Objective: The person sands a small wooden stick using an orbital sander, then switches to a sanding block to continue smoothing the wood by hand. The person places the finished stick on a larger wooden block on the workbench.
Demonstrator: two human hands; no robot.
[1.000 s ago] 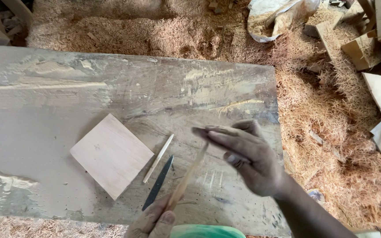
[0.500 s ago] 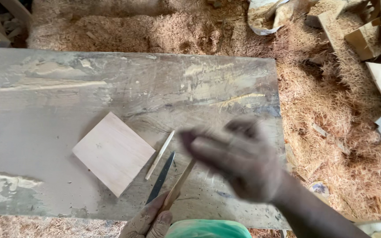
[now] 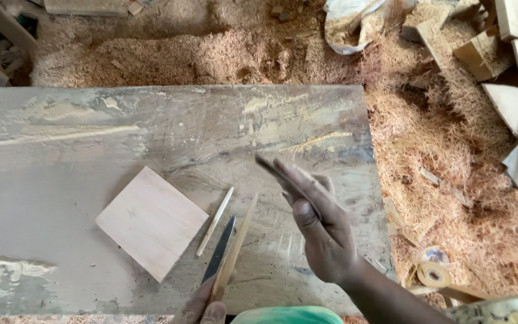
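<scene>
Wooden stick (image 3: 235,249) held at near end by left hand (image 3: 202,307), bottom edge of view; long axis slanted, tip pointing away and slightly right. Left of it: square wooden board (image 3: 151,222) flat on tabletop (image 3: 61,150), turned corner-on. Between board and stick: thin pale sliver (image 3: 214,221) and dark blade (image 3: 220,249), both lying roughly parallel to stick. Right hand (image 3: 319,225) raised above tabletop, fingers extended and close together, pinching thin dark flat piece (image 3: 274,171) at fingertips. Sawdust (image 3: 451,180) and wood offcuts (image 3: 511,54) at right.
</scene>
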